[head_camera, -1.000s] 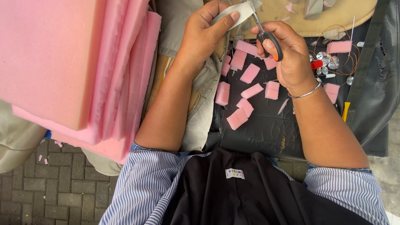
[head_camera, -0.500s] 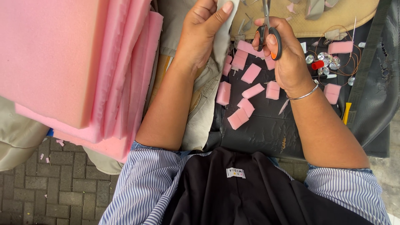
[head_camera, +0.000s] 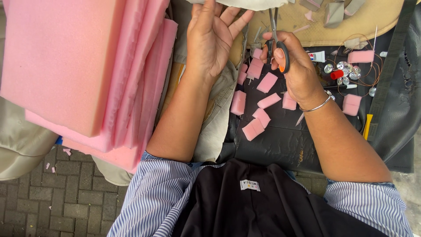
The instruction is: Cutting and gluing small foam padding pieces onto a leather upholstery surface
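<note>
I see the right hand (head_camera: 298,70) with its grip closed around the orange-and-black handles of a pair of scissors (head_camera: 276,41), blades pointing toward the far edge, where they meet a pale sheet of material (head_camera: 245,3) at the top of the view. The left hand (head_camera: 212,37) lies flat with fingers spread, grip open, fingertips touching that same pale sheet just left of the blades. Beneath and near the right hand, small cut pink foam pieces (head_camera: 263,103) lie scattered on a black covering (head_camera: 280,140). To the right of them sit a cluster of clear gems (head_camera: 344,72), a small glue tube (head_camera: 316,56) and a loop of thin wire (head_camera: 366,83). A thick stack of pink foam sheets (head_camera: 79,66) fills the left side, well apart from the scissors. A silver bangle (head_camera: 316,105) circles the right wrist.
</note>
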